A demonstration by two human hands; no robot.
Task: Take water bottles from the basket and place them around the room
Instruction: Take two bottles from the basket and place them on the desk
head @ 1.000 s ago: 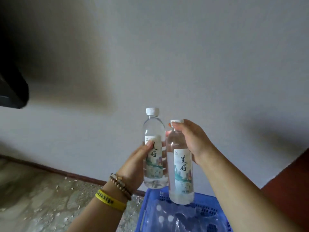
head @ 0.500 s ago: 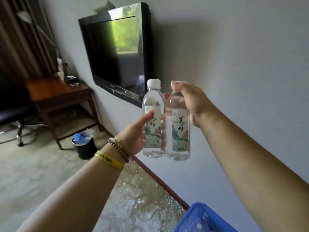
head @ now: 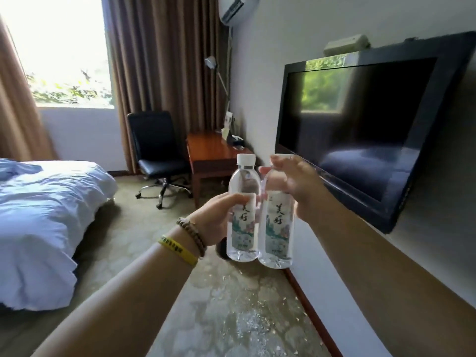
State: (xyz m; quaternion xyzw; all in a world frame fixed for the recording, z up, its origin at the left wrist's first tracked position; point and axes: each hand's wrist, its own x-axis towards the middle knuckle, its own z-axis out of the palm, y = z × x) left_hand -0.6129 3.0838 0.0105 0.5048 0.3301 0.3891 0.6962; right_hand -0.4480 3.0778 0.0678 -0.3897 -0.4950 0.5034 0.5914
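Two clear water bottles with white caps and painted labels are held upright side by side in front of me. My left hand point(head: 215, 218) grips the left bottle point(head: 243, 222) around its middle. My right hand point(head: 296, 181) holds the right bottle point(head: 278, 233) from above, fingers covering its cap and shoulder. The bottles touch each other. The basket is out of view.
A wall-mounted television point(head: 360, 124) hangs at the right. Ahead stand a wooden desk point(head: 216, 153) with small items and a lamp, and a black office chair point(head: 157, 155). A bed with white sheets point(head: 43, 215) fills the left. Patterned carpet point(head: 231, 318) runs between bed and wall.
My view has swung left from the wall to the room; the blue basket has dropped out of sight. Both hands keep the bottles together, carried along with the turn.
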